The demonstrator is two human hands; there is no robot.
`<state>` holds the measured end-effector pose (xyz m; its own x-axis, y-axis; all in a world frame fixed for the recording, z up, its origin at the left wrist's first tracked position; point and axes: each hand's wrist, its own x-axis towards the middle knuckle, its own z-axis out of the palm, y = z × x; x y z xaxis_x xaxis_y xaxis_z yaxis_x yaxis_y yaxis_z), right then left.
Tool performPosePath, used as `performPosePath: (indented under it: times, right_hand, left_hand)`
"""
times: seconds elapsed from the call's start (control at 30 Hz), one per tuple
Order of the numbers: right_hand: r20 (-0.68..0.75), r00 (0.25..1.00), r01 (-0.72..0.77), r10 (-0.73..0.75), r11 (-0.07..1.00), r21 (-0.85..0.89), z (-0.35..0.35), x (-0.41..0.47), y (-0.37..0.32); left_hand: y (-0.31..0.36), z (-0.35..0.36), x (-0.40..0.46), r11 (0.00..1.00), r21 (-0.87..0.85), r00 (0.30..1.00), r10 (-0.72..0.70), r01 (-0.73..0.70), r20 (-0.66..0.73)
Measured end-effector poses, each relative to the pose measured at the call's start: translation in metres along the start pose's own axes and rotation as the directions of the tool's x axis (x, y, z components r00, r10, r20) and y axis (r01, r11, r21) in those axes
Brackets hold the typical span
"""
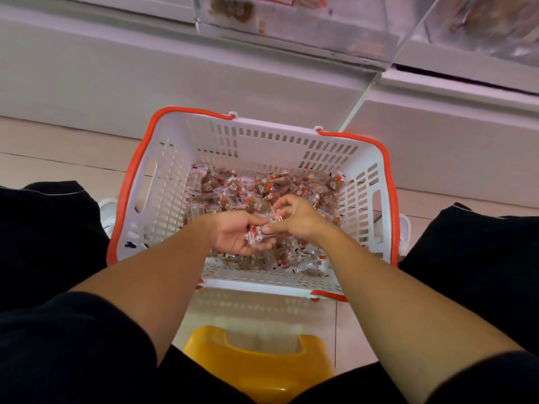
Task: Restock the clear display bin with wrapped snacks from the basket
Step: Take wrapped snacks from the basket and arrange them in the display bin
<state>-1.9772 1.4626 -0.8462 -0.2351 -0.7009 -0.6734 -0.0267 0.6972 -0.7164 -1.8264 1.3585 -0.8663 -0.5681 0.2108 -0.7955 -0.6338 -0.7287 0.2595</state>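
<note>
A white slotted basket with an orange rim stands on the floor between my knees. Its bottom is covered with several small clear-wrapped brown snacks. My left hand is palm up inside the basket and cups a small bunch of wrapped snacks. My right hand meets it from the right, its fingers pinching wrappers against the left palm. The clear display bin hangs above at the top of the view, with a few brown snacks showing through its wall.
A white shelf base runs behind the basket. A second clear bin is at the top right. A yellow stool sits under me, near the basket's front edge. Pale floor tiles lie to the left.
</note>
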Motion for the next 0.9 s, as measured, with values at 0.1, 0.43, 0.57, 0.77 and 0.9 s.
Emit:
performPosePath:
  times: [0.1, 0.43, 0.57, 0.77, 0.9]
  right_hand:
    - [-0.031, 0.991, -0.117, 0.129, 0.961, 0.252, -0.005, 0.015, 0.014]
    - [-0.253, 0.927, -0.369, 0.276, 0.787, -0.494, 0.012, 0.032, 0.070]
    - [-0.199, 0.943, -0.332, 0.267, 0.791, -0.513, 0.002, 0.031, 0.050]
    - [-0.193, 0.945, -0.324, 0.265, 0.846, -0.423, -0.017, 0.012, 0.028]
    - [-0.228, 0.947, -0.284, 0.225, 0.919, -0.272, -0.023, -0.007, 0.023]
  left_hand:
    - [-0.002, -0.004, 0.007, 0.998, -0.054, 0.996, 0.025, -0.030, -0.090]
    - [-0.018, -0.024, 0.022, 0.971, -0.214, 0.993, 0.094, -0.108, -0.075]
    - [-0.007, -0.016, 0.021, 0.969, -0.213, 0.992, 0.120, -0.123, -0.023]
    - [0.005, -0.007, 0.008, 0.970, -0.154, 0.981, 0.184, -0.190, -0.052]
    - [0.001, -0.003, -0.002, 0.964, -0.111, 0.967, 0.229, -0.241, -0.115]
